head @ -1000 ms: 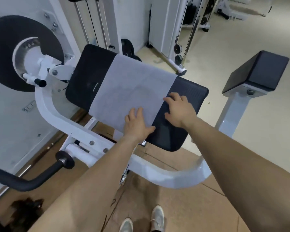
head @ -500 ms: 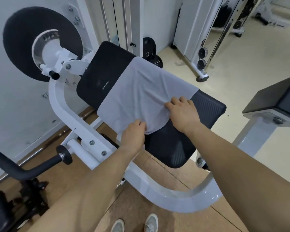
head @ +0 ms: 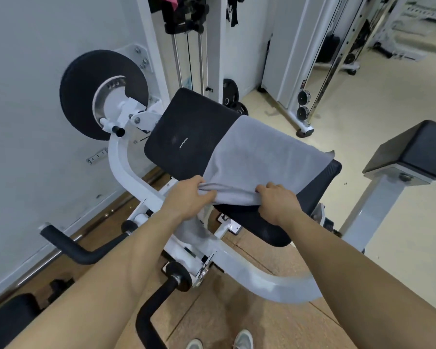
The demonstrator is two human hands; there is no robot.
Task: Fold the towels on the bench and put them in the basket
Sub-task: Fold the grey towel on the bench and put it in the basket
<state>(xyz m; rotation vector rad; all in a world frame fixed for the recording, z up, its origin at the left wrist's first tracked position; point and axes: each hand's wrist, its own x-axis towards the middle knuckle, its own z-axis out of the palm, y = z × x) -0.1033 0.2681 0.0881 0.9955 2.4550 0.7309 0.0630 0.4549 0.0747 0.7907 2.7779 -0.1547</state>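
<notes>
A grey towel lies across the black padded bench of a white gym machine. My left hand grips the towel's near edge at its left corner, fingers curled into the bunched cloth. My right hand grips the same near edge further right. Between the two hands the edge is gathered into a roll, lifted a little off the pad. A part of the towel hangs below my left hand. No basket is in view.
The machine's white curved frame runs in front of me, with black handles at the left. A black weight disc sits by the wall. A second black pad on a white post stands to the right. My shoes are on the brown floor.
Both hands went from lying flat on the towel to gripping its near edge and pulling it toward me, bunching the cloth. The camera has moved back and tilted up.
</notes>
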